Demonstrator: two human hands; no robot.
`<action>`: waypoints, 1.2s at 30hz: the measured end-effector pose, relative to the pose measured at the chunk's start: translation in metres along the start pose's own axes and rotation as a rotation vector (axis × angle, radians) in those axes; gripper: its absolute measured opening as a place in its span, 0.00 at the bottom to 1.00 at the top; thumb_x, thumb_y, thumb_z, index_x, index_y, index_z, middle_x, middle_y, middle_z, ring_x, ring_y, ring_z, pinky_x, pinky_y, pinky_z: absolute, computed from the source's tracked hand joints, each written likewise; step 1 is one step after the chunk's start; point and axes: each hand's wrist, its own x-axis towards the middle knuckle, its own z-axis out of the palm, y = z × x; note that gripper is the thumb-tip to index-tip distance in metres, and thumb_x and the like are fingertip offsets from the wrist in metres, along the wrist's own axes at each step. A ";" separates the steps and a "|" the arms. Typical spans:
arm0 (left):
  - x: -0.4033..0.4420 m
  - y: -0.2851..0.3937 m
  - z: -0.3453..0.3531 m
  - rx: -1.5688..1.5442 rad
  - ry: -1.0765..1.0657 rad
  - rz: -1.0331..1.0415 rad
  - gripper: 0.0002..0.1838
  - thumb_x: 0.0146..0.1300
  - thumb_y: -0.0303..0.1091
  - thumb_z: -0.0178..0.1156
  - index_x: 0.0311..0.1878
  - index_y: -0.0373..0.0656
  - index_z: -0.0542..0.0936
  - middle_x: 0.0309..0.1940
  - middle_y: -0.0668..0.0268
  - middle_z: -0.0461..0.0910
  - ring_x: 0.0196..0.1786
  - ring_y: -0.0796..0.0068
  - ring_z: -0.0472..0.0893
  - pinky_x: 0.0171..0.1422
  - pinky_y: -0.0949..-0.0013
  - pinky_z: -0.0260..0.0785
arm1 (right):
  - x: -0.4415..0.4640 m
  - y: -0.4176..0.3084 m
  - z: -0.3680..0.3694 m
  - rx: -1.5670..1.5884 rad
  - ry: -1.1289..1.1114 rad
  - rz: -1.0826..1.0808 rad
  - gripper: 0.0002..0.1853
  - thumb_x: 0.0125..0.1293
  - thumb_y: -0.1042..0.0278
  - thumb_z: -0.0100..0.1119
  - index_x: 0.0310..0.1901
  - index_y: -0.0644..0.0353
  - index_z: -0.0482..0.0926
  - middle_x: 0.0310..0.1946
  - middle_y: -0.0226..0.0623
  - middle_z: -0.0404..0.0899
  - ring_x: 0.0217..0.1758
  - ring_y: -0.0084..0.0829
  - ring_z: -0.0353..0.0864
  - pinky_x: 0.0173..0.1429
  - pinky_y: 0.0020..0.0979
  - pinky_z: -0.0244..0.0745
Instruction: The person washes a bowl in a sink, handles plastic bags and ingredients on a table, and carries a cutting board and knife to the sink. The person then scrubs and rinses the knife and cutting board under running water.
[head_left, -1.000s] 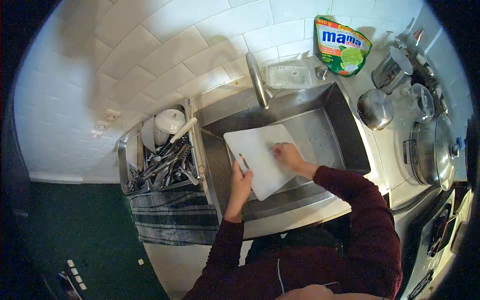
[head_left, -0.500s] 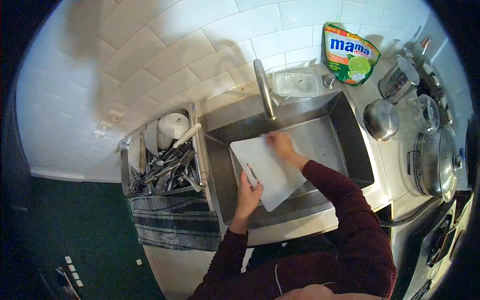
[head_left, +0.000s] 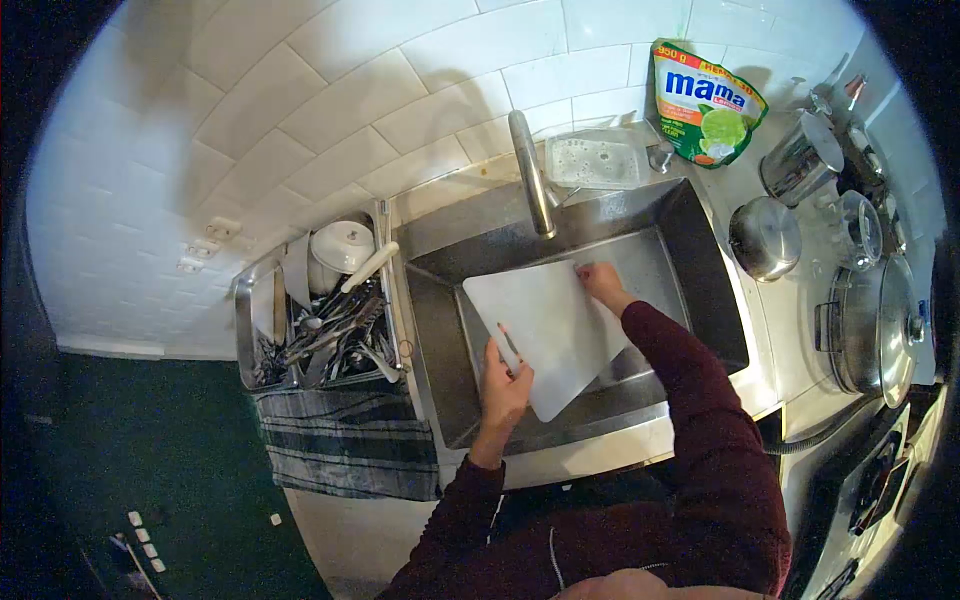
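Note:
A white cutting board is held tilted over the steel sink. My left hand grips its lower left edge at the handle slot, with fingertips showing through the slot. My right hand is at the board's upper right edge, its fingers curled together. Whatever those fingers hold, if anything, is hidden. Above the board stands the faucet, its spout just over the sink's back part.
Left of the sink is a dish rack packed with cutlery and a white pot. A striped towel lies below it. Behind are a clear tray and a green detergent pouch. Steel pots, including a lidded pot, stand right.
My right hand has moved right across the board, from its upper middle to the upper right edge. My left hand keeps its grip, with the board shifted slightly.

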 end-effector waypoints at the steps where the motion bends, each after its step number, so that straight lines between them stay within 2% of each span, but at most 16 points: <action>1: 0.001 -0.001 0.003 -0.055 0.004 0.044 0.34 0.54 0.20 0.48 0.64 0.42 0.50 0.41 0.56 0.74 0.39 0.72 0.77 0.41 0.73 0.69 | -0.012 -0.003 -0.010 0.018 -0.002 -0.037 0.10 0.55 0.64 0.52 0.32 0.58 0.80 0.27 0.48 0.78 0.30 0.47 0.78 0.37 0.42 0.73; 3: 0.000 -0.006 0.009 -0.166 0.008 0.126 0.33 0.54 0.20 0.48 0.64 0.41 0.51 0.41 0.55 0.75 0.39 0.72 0.78 0.41 0.72 0.70 | -0.041 0.000 -0.017 -0.029 -0.076 -0.051 0.10 0.55 0.64 0.52 0.31 0.59 0.80 0.27 0.48 0.78 0.30 0.48 0.78 0.36 0.42 0.72; 5: 0.005 -0.013 0.011 -0.120 0.042 0.081 0.32 0.54 0.20 0.48 0.63 0.40 0.53 0.41 0.54 0.76 0.40 0.70 0.78 0.41 0.71 0.70 | -0.068 0.013 -0.026 -0.163 -0.201 -0.015 0.09 0.54 0.64 0.52 0.30 0.59 0.79 0.26 0.48 0.78 0.30 0.47 0.78 0.36 0.42 0.72; 8: 0.012 -0.019 0.012 0.009 0.079 0.129 0.31 0.54 0.21 0.49 0.63 0.40 0.55 0.41 0.53 0.76 0.41 0.68 0.78 0.43 0.69 0.70 | -0.100 0.011 -0.036 -0.036 -0.274 0.166 0.10 0.49 0.64 0.52 0.28 0.61 0.78 0.27 0.50 0.77 0.31 0.49 0.77 0.38 0.42 0.71; 11: 0.014 -0.021 0.009 0.040 0.087 0.194 0.31 0.53 0.22 0.50 0.63 0.41 0.55 0.41 0.53 0.77 0.41 0.66 0.78 0.44 0.68 0.70 | -0.125 -0.076 -0.078 0.106 -0.152 0.025 0.07 0.50 0.66 0.55 0.28 0.59 0.79 0.27 0.46 0.78 0.32 0.43 0.79 0.36 0.38 0.72; 14: 0.015 -0.029 0.008 0.008 0.107 0.271 0.31 0.52 0.23 0.51 0.62 0.41 0.56 0.40 0.53 0.77 0.40 0.66 0.79 0.43 0.68 0.70 | -0.147 -0.128 -0.110 0.258 -0.204 -0.001 0.05 0.48 0.68 0.56 0.27 0.58 0.79 0.26 0.44 0.79 0.31 0.41 0.79 0.36 0.36 0.72; 17: 0.013 -0.032 0.008 0.028 0.140 0.287 0.31 0.52 0.24 0.51 0.62 0.39 0.56 0.38 0.52 0.77 0.38 0.67 0.79 0.41 0.68 0.70 | -0.129 -0.069 -0.072 0.126 -0.139 0.106 0.06 0.47 0.67 0.57 0.27 0.57 0.79 0.26 0.44 0.79 0.30 0.41 0.79 0.36 0.35 0.72; 20: 0.007 -0.032 0.010 0.071 0.129 0.216 0.31 0.52 0.25 0.52 0.61 0.37 0.56 0.35 0.52 0.78 0.36 0.67 0.79 0.38 0.67 0.70 | -0.100 -0.004 -0.042 -0.167 -0.212 0.316 0.06 0.47 0.67 0.57 0.26 0.58 0.79 0.24 0.43 0.79 0.29 0.41 0.79 0.34 0.36 0.72; 22: 0.008 -0.025 0.012 0.100 0.125 0.201 0.31 0.51 0.26 0.53 0.60 0.37 0.56 0.34 0.52 0.78 0.34 0.66 0.80 0.37 0.67 0.70 | -0.094 0.023 -0.016 -0.179 -0.136 0.280 0.06 0.47 0.67 0.56 0.26 0.59 0.79 0.23 0.42 0.78 0.27 0.42 0.78 0.33 0.36 0.72; 23: 0.008 -0.019 0.011 0.124 0.130 0.210 0.31 0.51 0.26 0.53 0.60 0.36 0.56 0.34 0.51 0.78 0.34 0.65 0.80 0.37 0.66 0.70 | -0.094 0.027 -0.007 -0.180 -0.101 0.262 0.07 0.47 0.67 0.56 0.26 0.60 0.79 0.23 0.42 0.78 0.27 0.42 0.78 0.33 0.37 0.72; 26: 0.016 -0.025 0.001 0.111 0.096 0.217 0.31 0.50 0.28 0.54 0.60 0.36 0.57 0.33 0.50 0.78 0.33 0.60 0.80 0.37 0.64 0.71 | -0.126 -0.043 -0.044 0.028 -0.041 -0.071 0.08 0.49 0.66 0.56 0.25 0.61 0.79 0.21 0.43 0.78 0.25 0.42 0.78 0.31 0.38 0.72; 29: 0.017 -0.024 -0.001 0.158 0.125 0.213 0.31 0.50 0.28 0.54 0.59 0.36 0.57 0.35 0.48 0.77 0.34 0.57 0.80 0.38 0.63 0.71 | -0.158 -0.120 -0.098 0.290 -0.174 -0.041 0.09 0.50 0.64 0.55 0.26 0.61 0.79 0.21 0.44 0.78 0.24 0.42 0.78 0.31 0.38 0.72; 33: 0.021 -0.043 -0.004 0.294 0.161 0.355 0.31 0.51 0.28 0.53 0.60 0.37 0.56 0.38 0.48 0.76 0.37 0.56 0.79 0.40 0.63 0.70 | -0.139 -0.066 -0.061 0.059 -0.112 0.136 0.09 0.51 0.63 0.55 0.25 0.60 0.79 0.21 0.44 0.78 0.24 0.40 0.79 0.31 0.37 0.72; 36: 0.016 -0.038 -0.002 0.180 0.118 0.226 0.31 0.51 0.28 0.53 0.59 0.38 0.56 0.40 0.48 0.75 0.39 0.57 0.79 0.42 0.63 0.70 | -0.101 -0.001 -0.023 -0.035 -0.121 0.290 0.09 0.51 0.63 0.56 0.26 0.60 0.79 0.21 0.44 0.78 0.25 0.39 0.79 0.31 0.37 0.72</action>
